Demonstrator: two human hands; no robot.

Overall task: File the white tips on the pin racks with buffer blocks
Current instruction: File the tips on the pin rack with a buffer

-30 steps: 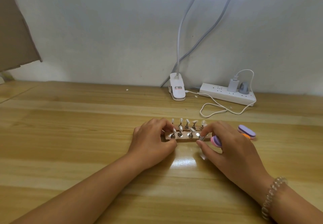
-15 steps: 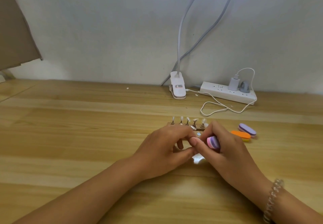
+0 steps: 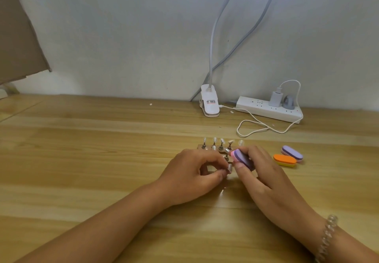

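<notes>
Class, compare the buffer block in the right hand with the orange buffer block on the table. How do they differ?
Colour: the held block is purple over pink; the orange block has a yellow underside. Pose: the held block is tilted in the right hand, the orange block lies flat on the table. Both are rounded, layered oblongs.

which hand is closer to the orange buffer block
Right. The right hand sits just left of the orange buffer block; the left hand lies farther left.
</notes>
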